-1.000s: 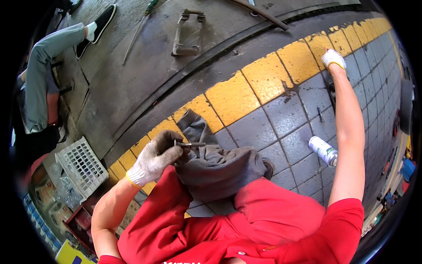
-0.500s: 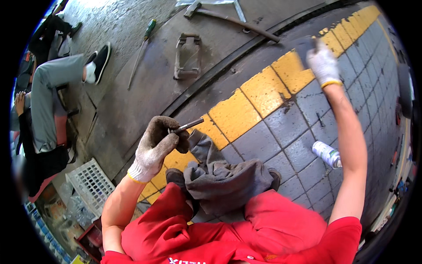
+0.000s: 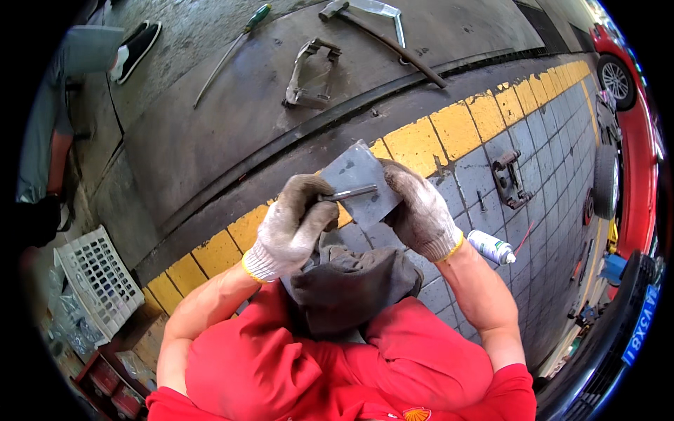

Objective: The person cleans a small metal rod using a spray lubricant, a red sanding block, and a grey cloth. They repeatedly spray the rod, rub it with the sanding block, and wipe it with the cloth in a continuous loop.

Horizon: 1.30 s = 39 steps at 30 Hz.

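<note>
My left hand [image 3: 293, 224], in a dirty white knit glove, is closed on a slim metal pin [image 3: 355, 192] that points to the right. My gloved right hand [image 3: 420, 210] pinches a grey, square-cut sheet of sandpaper [image 3: 358, 168] by its right side. The pin lies across the face of the sheet, and both hands are close together above my lap. Between my knees a dark grey cloth [image 3: 347, 288] is draped. The fingertips of my right hand behind the sheet are hidden.
On the dark floor ahead are a screwdriver [image 3: 232, 55], a metal bracket [image 3: 309, 74] and a long-handled hammer [image 3: 382, 42]. To the right stand a spray can [image 3: 491, 247] and a caliper-like part [image 3: 511, 179]. A white crate [image 3: 102, 281] is at left, near a seated person's leg [image 3: 88, 49].
My right hand has come back from the far right with the sheet and brought it to the pin. My left hand keeps the pin. The view has shifted to the right.
</note>
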### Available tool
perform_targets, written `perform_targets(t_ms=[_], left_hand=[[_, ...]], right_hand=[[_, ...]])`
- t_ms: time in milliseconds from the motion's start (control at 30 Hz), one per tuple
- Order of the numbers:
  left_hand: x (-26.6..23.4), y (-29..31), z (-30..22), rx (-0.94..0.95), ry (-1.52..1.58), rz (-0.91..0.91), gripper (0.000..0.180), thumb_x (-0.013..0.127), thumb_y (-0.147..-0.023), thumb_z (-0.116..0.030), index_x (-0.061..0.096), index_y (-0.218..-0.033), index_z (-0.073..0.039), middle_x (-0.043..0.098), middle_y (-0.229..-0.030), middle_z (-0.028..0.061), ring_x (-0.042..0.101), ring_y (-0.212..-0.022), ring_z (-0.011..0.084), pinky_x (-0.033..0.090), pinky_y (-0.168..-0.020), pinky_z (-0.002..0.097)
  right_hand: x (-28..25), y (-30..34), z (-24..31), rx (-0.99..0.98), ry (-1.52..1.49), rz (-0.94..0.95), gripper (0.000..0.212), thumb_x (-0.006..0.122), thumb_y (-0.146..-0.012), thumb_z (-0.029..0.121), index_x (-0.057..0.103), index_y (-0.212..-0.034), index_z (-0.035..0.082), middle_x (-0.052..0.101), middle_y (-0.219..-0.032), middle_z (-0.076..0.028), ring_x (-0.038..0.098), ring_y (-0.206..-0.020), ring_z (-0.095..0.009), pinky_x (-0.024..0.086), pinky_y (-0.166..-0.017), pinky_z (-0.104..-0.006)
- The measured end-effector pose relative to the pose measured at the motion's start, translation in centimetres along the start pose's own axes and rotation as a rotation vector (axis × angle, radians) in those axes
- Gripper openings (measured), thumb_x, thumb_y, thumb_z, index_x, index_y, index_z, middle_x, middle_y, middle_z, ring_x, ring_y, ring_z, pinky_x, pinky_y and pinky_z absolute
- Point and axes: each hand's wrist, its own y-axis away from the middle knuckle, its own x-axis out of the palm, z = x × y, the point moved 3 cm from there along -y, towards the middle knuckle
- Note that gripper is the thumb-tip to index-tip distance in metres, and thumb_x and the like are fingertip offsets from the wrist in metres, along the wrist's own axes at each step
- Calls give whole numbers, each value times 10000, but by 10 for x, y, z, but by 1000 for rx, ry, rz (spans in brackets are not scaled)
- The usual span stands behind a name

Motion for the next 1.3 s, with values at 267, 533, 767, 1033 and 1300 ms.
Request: perform_targets(t_ms=[267, 533, 767, 1033, 1300], left_hand=[[-23, -7, -15, 457, -708, 123, 158, 769, -875, -17, 696, -1015, -17, 715, -937, 191, 697, -822, 410, 557, -720, 454], [-68, 17, 34, 149, -188, -132, 180, 585, -1074, -4, 502, -1234, -19, 697, -901, 113, 688, -792, 178, 583, -761, 347], [-47, 13, 19, -36, 135, -100, 137, 555, -1102, -55, 501, -1220, -10, 684, -912, 102, 653, -787, 156, 564, -760, 329], [-32, 21, 8, 57, -121, -47, 237, 642, -1047, -41, 523, -1245, 10, 727, -967, 129, 718, -816, 192, 574, -752, 349], [-33, 37, 1, 331, -437, 52, 273, 686, -995, 59, 529, -1211, 0, 705, -992, 118, 734, -837, 174, 600, -765, 333]], right_hand=[[35, -3, -35, -49, -241, -227, 422, 503, -1143, 306, 602, -1409, -6, 733, -1216, -138, 749, -1017, -255, 639, -830, -414], [-31, -31, -16, -299, -204, -445, 345, 549, -1129, 230, 639, -1331, -36, 754, -1151, -191, 775, -958, -322, 645, -896, -446], [37, -13, -28, -511, 489, -385, 394, 600, -1118, 196, 603, -1443, -25, 699, -1326, -161, 690, -1181, -208, 564, -1011, -343], [41, -24, -51, -408, 747, -203, 685, 858, -896, 130, 520, -1485, 33, 553, -1448, -178, 608, -1285, -264, 518, -1087, -378], [-8, -41, -21, -361, 619, -482, 565, 814, -952, 157, 568, -1402, -79, 712, -1240, -164, 687, -1087, -182, 569, -983, -336]])
